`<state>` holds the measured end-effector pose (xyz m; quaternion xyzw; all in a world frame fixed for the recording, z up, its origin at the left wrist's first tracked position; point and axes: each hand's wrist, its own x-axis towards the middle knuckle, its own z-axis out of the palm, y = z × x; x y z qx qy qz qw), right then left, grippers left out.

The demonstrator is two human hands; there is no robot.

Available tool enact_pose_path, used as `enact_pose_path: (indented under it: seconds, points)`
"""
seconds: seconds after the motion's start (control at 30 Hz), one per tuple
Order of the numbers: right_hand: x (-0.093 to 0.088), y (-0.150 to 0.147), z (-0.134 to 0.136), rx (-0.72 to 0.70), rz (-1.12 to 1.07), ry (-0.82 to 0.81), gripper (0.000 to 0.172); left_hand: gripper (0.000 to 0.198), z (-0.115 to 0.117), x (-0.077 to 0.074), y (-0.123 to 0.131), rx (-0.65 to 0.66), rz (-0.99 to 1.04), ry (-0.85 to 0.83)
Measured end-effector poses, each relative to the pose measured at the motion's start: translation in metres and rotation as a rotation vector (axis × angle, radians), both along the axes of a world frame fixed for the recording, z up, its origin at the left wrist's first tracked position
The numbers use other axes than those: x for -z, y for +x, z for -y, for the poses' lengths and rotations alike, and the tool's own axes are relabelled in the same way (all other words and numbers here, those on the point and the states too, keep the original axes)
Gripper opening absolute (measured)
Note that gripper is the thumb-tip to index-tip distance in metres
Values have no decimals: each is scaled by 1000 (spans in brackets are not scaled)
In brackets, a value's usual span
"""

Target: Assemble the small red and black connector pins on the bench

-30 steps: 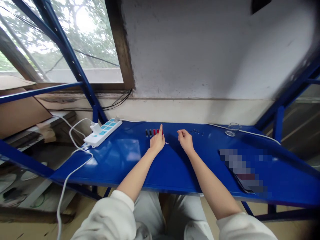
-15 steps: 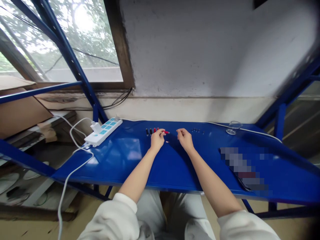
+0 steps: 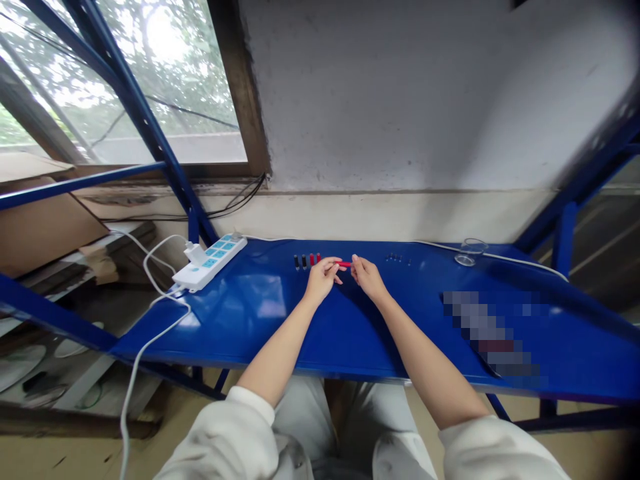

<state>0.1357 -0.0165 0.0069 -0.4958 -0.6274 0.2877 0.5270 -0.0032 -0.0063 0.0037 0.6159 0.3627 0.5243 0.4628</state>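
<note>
Over the blue table (image 3: 280, 333), my left hand (image 3: 321, 280) pinches a slim red cylinder (image 3: 344, 264) that points to the right. The fingertips of my right hand (image 3: 367, 275) are closed at the cylinder's right end; whatever small part they may hold is hidden. Just left of my left hand, two black cylinders (image 3: 300, 262) and two red ones (image 3: 315, 259) stand in a row. Several tiny dark pieces (image 3: 399, 258) lie to the right of my right hand.
A white power strip (image 3: 213, 263) with a plug and cable is at the table's left. A clear round container (image 3: 465, 259) sits at the back right, near a white cable (image 3: 525, 264). A blurred-out flat item (image 3: 487, 337) lies at the right.
My left hand has moved slightly right with the red cylinder, and my right hand's fingertips now meet its end. The gap between the hands has closed.
</note>
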Motion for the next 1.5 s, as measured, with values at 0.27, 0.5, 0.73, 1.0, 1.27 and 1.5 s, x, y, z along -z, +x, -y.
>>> enact_pose_path:
  seconds: [0.27, 0.5, 0.73, 1.0, 1.27, 1.5]
  points:
    - [1, 1, 1, 22, 69, 72, 41, 33, 1, -2, -1, -54, -31, 3]
    - [0, 1, -4, -130, -44, -16, 35, 38, 3, -4, -4, -176, -41, 15]
    - [-6, 3, -4, -131, -176, -76, 36, 37, 5, -9, -5, -316, 2, 62]
    - [-4, 6, -6, -13, -302, -90, 37, 38, 0, -4, -7, -256, 22, -53]
    - [-3, -2, -2, -157, -171, -160, 37, 35, 3, -3, -4, -135, -4, -66]
    - [0, -3, 0, -277, -65, -204, 36, 32, -1, 1, -5, -143, 10, -47]
